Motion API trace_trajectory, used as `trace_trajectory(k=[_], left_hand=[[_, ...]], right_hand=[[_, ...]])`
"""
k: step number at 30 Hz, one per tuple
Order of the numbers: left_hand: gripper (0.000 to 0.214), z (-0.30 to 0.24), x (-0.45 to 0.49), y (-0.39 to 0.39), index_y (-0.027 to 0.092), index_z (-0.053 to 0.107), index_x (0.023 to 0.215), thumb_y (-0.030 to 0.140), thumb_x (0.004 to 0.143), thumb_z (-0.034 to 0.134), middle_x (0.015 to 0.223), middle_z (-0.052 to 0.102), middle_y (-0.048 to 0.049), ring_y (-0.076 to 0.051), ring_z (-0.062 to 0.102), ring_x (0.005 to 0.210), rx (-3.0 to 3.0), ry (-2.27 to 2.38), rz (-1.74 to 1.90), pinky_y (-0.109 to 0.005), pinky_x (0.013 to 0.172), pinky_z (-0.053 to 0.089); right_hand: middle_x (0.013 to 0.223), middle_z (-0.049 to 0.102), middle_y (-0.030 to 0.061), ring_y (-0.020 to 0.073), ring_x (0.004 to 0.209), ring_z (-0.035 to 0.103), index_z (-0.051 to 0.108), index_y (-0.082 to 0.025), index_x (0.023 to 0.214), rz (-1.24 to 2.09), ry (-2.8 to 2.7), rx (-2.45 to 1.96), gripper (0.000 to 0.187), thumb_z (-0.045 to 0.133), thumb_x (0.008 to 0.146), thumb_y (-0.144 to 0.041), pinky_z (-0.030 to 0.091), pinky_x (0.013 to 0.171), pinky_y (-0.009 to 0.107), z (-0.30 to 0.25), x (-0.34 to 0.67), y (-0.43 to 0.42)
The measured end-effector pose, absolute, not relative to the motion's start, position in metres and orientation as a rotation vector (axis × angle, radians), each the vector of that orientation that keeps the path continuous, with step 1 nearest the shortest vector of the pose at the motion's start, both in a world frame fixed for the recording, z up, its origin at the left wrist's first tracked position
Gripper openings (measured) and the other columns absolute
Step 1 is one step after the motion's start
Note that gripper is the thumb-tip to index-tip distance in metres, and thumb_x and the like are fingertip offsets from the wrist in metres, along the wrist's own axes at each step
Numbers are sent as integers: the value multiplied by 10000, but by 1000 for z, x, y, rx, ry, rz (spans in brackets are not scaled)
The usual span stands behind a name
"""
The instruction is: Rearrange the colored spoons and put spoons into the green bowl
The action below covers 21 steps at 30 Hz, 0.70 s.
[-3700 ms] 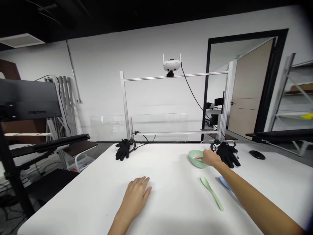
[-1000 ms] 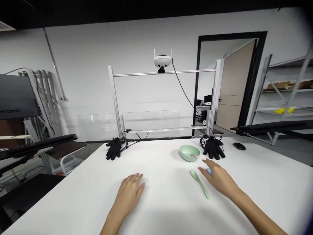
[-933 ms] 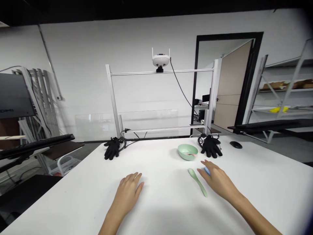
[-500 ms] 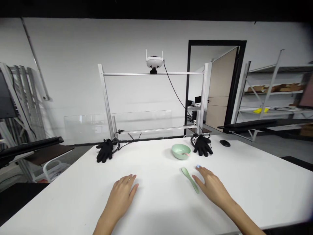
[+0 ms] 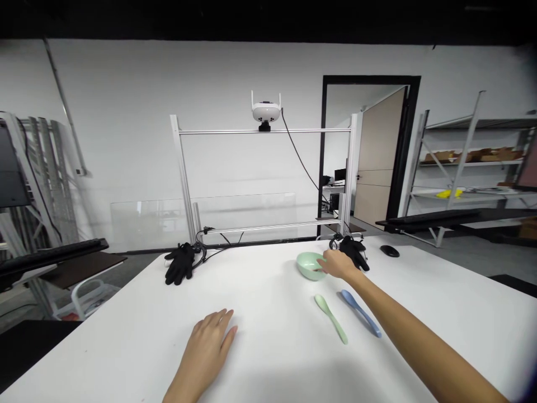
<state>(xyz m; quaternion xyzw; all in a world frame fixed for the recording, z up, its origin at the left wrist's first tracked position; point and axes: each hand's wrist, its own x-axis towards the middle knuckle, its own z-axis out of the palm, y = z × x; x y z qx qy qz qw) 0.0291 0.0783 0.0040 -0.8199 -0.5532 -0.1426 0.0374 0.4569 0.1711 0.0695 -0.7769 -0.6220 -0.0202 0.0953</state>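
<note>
A light green bowl (image 5: 307, 271) stands toward the back of the white table. At its right rim is my right hand (image 5: 336, 263), fingers closed over the handle of a pink spoon that lies in the bowl. Most of that spoon is hidden by the fingers and the rim. Nearer to me lie a green spoon (image 5: 330, 318) and, to its right beneath my forearm's side, a blue spoon (image 5: 359, 312). My left hand (image 5: 208, 342) rests over the table's front left part, holding nothing, with the fingers stretched out and the thumb apart.
Black gloves with cables lie at the back: a left one (image 5: 180, 264) and a right one (image 5: 354, 253), partly behind my hand. A black mouse (image 5: 390, 251) sits at the back right. A metal frame (image 5: 180, 168) carrying a white device (image 5: 265, 112) rises behind the table (image 5: 260, 313).
My right hand has moved from beside the green spoon forward to the bowl and closed at the pink spoon. The blue spoon has come into full view. My left hand has stayed nearly still.
</note>
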Motion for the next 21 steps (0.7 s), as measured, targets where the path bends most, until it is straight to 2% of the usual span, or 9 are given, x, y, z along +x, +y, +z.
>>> trace_trajectory(k=[6,9,13,17,21], left_hand=[[494,1,25,79,217,607,1429,420,1040,380,1464,629,-100,-300,567,1357,-2525,-1707,-482,-486,1117,449],[501,0,23,80,202,604,1432,415,1042,372,1467,625,-110,-302,566,1357,-2527,-1717,-467,-498,1121,446],[507,-2,21,81,196,608,1431,415,1044,365,1465,626,-116,-303,569,1356,-2527,-1728,-469,-500,1124,445],[483,-4,21,82,226,628,1409,417,1038,385,1447,643,-100,-297,585,1340,-2528,-1721,-517,-486,1116,456],[487,-4,22,83,223,628,1411,421,1035,389,1446,644,-101,-303,584,1341,-2524,-1732,-512,-485,1118,456]], right_hand=[[1002,745,217,308,983,727,777,-105,887,57,-1874,-2392,330,586,883,-374,515,788,340,68,455,205],[1097,734,249,331,1013,726,769,-73,1017,89,-1886,-2415,354,624,853,-352,529,785,363,59,456,217],[1263,677,280,357,1125,694,698,-64,1233,102,-1892,-2442,541,688,823,-418,539,839,400,47,460,228],[1281,673,274,357,1154,683,683,-73,1267,126,-1894,-2452,630,754,769,-453,539,869,400,40,462,233],[1275,683,258,353,1149,684,684,-79,1265,150,-1885,-2454,631,764,771,-464,540,863,381,40,460,235]])
